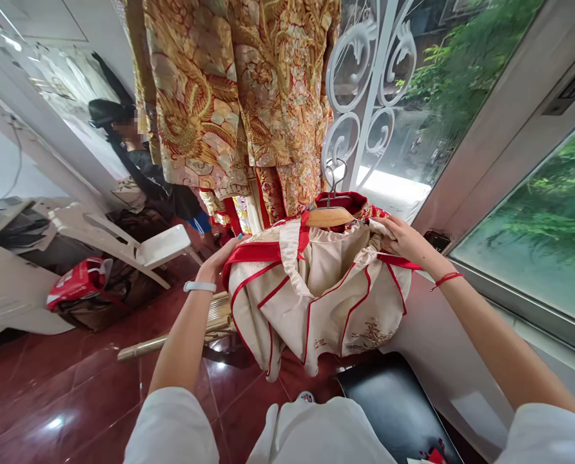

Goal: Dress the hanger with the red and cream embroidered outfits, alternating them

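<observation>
A cream skirt (336,309) with red piping and gold embroidery hangs bunched in front of me, its gathered waistband open at the top. My left hand (220,258), with a white band at the wrist, grips its left side; most of those fingers are hidden behind the cloth. At the waistband's right end, my right hand (401,240) is closed on the fabric, a red string around the wrist. A wooden hanger (329,218) with a metal hook shows above the waistband, and a red embroidered collar (345,201) lies just behind it.
Gold embroidered garments (249,96) hang straight ahead. To the right are a window (534,238) and a phone (436,241) on its ledge. A black padded seat (394,399) stands below. At left are a white chair (164,245), a red bag (77,283) and another person (142,161).
</observation>
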Demonstrator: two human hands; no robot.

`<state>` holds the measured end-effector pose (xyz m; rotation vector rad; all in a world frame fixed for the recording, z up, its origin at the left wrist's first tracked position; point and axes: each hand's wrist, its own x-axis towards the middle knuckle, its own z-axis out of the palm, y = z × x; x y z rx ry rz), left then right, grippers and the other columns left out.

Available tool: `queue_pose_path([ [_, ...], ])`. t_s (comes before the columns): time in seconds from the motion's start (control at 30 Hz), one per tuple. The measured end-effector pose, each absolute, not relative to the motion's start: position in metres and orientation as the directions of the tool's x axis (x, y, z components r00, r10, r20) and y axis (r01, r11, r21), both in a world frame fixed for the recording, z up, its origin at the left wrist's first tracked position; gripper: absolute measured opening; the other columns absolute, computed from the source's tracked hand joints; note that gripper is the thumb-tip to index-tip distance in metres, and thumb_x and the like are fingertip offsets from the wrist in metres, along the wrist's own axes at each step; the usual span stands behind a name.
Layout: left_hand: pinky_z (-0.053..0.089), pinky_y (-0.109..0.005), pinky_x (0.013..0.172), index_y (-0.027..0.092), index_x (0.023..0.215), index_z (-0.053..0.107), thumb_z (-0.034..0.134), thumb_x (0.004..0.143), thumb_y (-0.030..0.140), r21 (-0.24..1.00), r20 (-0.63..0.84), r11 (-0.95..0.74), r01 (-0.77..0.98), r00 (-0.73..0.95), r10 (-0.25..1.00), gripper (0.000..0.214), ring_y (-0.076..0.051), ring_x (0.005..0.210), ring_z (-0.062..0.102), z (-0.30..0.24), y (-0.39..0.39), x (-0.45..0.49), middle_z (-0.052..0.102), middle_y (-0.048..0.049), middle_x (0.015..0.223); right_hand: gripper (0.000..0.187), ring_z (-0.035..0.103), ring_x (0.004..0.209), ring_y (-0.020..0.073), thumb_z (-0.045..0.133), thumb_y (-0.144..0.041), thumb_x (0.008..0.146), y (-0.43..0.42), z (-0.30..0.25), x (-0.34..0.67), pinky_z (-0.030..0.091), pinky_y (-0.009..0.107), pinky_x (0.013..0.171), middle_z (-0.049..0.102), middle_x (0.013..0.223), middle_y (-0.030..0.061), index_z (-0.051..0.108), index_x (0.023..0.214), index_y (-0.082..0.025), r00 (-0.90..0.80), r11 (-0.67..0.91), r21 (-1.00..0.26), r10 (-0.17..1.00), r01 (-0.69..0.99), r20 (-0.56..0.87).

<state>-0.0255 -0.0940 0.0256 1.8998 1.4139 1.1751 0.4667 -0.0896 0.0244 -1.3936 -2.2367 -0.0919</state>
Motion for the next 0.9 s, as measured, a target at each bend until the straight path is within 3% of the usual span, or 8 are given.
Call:
queue_pose_path([
  [0.1,0.049,-0.027,0.051,0.017,0.061,0.067,0.071,0.067,0.064,0.885,0.138,-0.199,0.42,0.17,0.976,0.048,-0.015,0.056,0.057,0.041,-0.09,-0.026,0.064,-0.003,0.061,0.061,0.063,0.092,0.0264,0.047,-0.018,0.084,-0.095,0.028,0.467,0.054,0.038,0.074,0.059,0.117,0.0117,0.051,0.144,-0.026,-0.332,0.435,-0.168,0.84,0.884,0.429],
  [0.2,0.036,-0.022,0.046,0.015,0.061,0.069,0.084,0.05,0.058,0.899,0.173,-0.195,0.393,0.09,0.981,0.047,-0.01,0.048,0.046,0.063,-0.093,-0.028,0.058,0.0002,0.052,0.058,0.061,0.096,0.028,0.046,-0.021,0.087,-0.102,0.03,0.465,0.052,0.035,0.068,0.057,0.113,0.0111,0.05,0.145,-0.03,-0.304,0.397,-0.121,0.837,0.91,0.454],
  [0.3,0.034,-0.023,0.048,0.015,0.071,0.073,0.083,0.057,0.049,0.86,0.369,-0.276,0.429,-0.149,0.917,0.038,-0.011,0.05,0.047,0.089,-0.118,-0.016,0.061,0.0,0.056,0.054,0.059,0.097,0.0281,0.045,-0.026,0.092,-0.107,0.027,0.462,0.05,0.033,0.065,0.055,0.111,0.0108,0.049,0.145,-0.031,-0.293,0.386,-0.108,0.829,0.916,0.476],
  [0.47,0.038,-0.027,0.055,0.018,0.077,0.072,0.068,0.083,0.043,0.679,0.672,-0.327,0.657,-0.376,0.638,0.025,-0.014,0.053,0.047,0.076,-0.196,0.033,0.057,0.0017,0.057,0.056,0.056,0.09,0.0254,0.044,-0.024,0.091,-0.108,0.021,0.459,0.051,0.037,0.073,0.053,0.11,0.01,0.047,0.147,-0.029,-0.279,0.401,-0.157,0.822,0.903,0.495],
  [0.6,0.046,-0.034,0.076,0.021,0.105,0.067,0.062,0.09,0.039,0.512,0.752,-0.301,0.804,-0.25,0.61,0.024,-0.018,0.066,0.056,0.008,-0.202,0.056,0.061,0.0008,0.069,0.063,0.056,0.094,0.0269,0.047,-0.019,0.086,-0.103,0.027,0.458,0.052,0.043,0.085,0.053,0.111,0.011,0.045,0.149,-0.025,-0.329,0.45,-0.191,0.829,0.872,0.452],
  [0.7,0.046,-0.037,0.083,0.02,0.114,0.062,0.055,0.093,0.033,0.441,0.763,-0.328,0.836,-0.156,0.628,0.025,-0.02,0.069,0.058,-0.023,-0.172,0.052,0.062,0.0005,0.072,0.071,0.055,0.102,0.03,0.051,-0.018,0.078,-0.1,0.035,0.458,0.05,0.05,0.095,0.054,0.114,0.0117,0.046,0.148,-0.024,-0.331,0.446,-0.218,0.848,0.868,0.414],
  [0.9,0.046,-0.043,0.093,0.021,0.114,0.062,0.057,0.089,0.027,0.267,0.812,-0.411,0.871,0.027,0.583,0.026,-0.027,0.099,0.061,0.016,-0.143,0.055,0.067,-0.0091,0.1,0.074,0.052,0.114,0.0341,0.052,-0.028,0.077,-0.114,0.04,0.452,0.046,0.057,0.102,0.054,0.121,0.0117,0.04,0.15,-0.025,-0.221,0.388,-0.382,0.884,0.839,0.413],
])
